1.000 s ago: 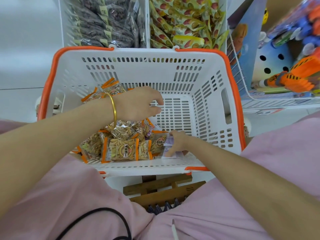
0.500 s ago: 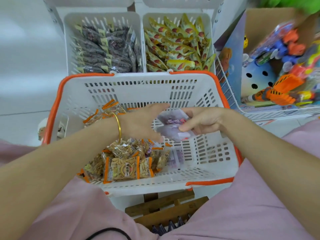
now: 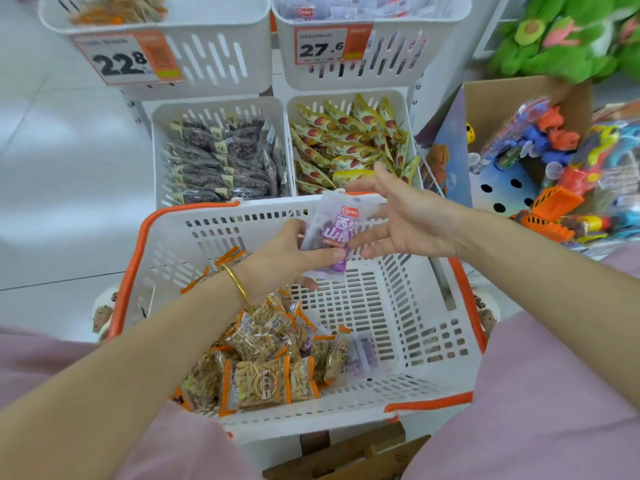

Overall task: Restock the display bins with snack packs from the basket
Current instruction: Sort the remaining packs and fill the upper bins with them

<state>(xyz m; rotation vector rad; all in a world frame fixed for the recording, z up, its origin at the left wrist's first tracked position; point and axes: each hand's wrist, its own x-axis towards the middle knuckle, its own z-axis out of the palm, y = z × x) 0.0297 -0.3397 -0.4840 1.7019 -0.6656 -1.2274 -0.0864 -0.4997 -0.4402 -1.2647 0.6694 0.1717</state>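
A purple snack pack (image 3: 331,233) was held above the far side of the basket (image 3: 429,402), pinched between the thumb and fingers of the left hand (image 3: 280,261). The right hand (image 3: 412,216) was held open beside it, fingers straight and spread. The pack's right edge appeared to be touched by those fingers, though no grip by that hand could be made out.

The step in hand was judged to be a hand-over or gathering of purple packs before stocking. The load was carried by the left hand alone.

The matching stock was seen in the upper right bin (image 3: 398,60), where pale packs with purple and red print (image 3: 346,5) were piled behind the price tag (image 3: 325,46). The lower bins were filled with dark packs (image 3: 221,161) and yellow packs (image 3: 343,140), so neither was taken as the target.

For the next move, the pack would have to be lifted up and forward, over the basket's far rim and the lower bins, and released above the upper right bin.

The task was judged far from finished. A heap of orange-edged packs (image 3: 256,379) lay in the near left of the basket, with another purple pack (image 3: 363,355) just beside the heap.
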